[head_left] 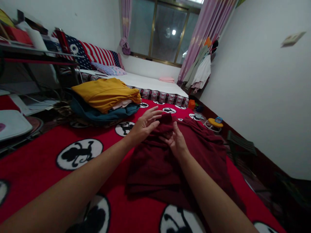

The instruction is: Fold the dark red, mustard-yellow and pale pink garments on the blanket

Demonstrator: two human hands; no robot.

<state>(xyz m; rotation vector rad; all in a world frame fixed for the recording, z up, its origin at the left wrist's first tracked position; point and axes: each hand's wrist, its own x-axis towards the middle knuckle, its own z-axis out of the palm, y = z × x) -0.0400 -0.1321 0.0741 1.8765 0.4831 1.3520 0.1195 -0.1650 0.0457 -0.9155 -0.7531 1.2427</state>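
I can read no words, brands or numbers anywhere: none on the maroon cloth, none on the red blanket beneath it. The flask, beyond the cloth leftward, shows me no legible print.

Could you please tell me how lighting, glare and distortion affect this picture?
Head view: dim indoor light, with a bright white spot glaring on the brass-coloured framed glass window; head view: the dark maroon cloth garment loses fold detail in shadow; head view: the pale rectangular wall fitting looks smeared and slanted near the edge, probably from wide-angle distortion.
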